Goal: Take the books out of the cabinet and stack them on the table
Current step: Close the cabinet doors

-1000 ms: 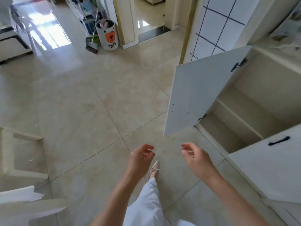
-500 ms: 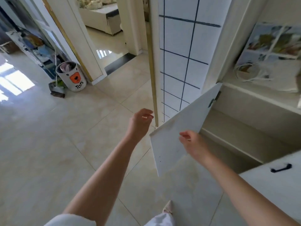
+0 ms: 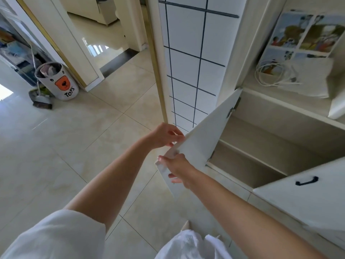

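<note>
Closest in, a white sleeve and some white clothing are seen at the bottom edge, with both bare forearms stretched out over the beige tiled floor.

The right hand is wrapped over the free edge of the open cabinet door, fingers curled over the edge near its lower corner, so the door is properly gripped there. The left hand is placed a bit higher on the same edge, fingers bent and touching it; whether it's really pinched or just touched can't be told.

Behind the door, the cabinet is seen open, with a pale shelf splitting it into two compartments. No books can be made out in the parts of the shelves that are shown. To the right, a second white door with a dark handle is seen.

On the counter above the cabinet, a coiled white cable is lying just beside some white paper or a bag, and a colourful picture panel is propped behind them.

Further back, a white tiled wall with dark grout lines is seen, and off to the left a white bin marked "TOYS" stands by a doorway, with a dustpan just beside it.
</note>
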The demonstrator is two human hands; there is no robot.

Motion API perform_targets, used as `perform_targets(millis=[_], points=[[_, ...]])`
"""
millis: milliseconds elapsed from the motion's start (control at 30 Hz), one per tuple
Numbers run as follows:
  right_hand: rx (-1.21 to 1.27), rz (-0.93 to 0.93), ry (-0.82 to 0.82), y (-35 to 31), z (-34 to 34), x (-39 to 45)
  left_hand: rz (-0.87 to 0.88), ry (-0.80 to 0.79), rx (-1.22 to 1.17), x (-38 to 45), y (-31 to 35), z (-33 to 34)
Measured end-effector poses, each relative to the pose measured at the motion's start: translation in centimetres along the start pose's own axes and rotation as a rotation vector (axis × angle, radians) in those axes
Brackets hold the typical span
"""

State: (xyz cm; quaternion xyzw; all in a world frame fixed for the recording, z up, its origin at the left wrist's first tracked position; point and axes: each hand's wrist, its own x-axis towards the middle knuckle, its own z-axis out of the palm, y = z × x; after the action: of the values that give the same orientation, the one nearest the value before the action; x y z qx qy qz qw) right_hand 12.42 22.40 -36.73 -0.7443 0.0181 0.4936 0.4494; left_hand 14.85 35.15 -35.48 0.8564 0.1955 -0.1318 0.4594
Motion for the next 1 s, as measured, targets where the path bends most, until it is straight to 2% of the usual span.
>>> perform_targets(millis=[133,300,500,633,700,800,933,1000], points=[[0.015,0.019,-0.020,0.6,-0.5,-0.1,-0.002,-0.001,0.010,-0.1,0.2,0.6],[0.037,0.005,0.037,3.6,-2.9,-1.7,0.015,-0.026,-0.049,-1.1,1.0,3.6],[-0.110,0.031,-0.043,7.9,-9.3,-4.7,0.027,-0.050,-0.127,-2.3,3.6,9.2],[-0.101,0.018,-0.055,11.5,-15.8,-7.0,0.003,0.088,-0.243,-3.6,6.5,15.5],[-0.106,-0.008,-0.040,12.9,-19.3,-8.2,-0.008,0.222,-0.251,-3.8,7.8,18.9],[-0.184,-0.078,-0.001,14.3,-25.0,-10.2,0.153,0.428,-0.205,-3.1,10.4,23.7],[-0.365,-0.190,0.106,15.2,-31.8,-12.3,0.394,0.560,0.015,-0.4,14.7,28.5],[-0.494,-0.236,0.248,16.0,-34.2,-12.2,0.535,0.586,0.151,1.6,16.3,30.3]])
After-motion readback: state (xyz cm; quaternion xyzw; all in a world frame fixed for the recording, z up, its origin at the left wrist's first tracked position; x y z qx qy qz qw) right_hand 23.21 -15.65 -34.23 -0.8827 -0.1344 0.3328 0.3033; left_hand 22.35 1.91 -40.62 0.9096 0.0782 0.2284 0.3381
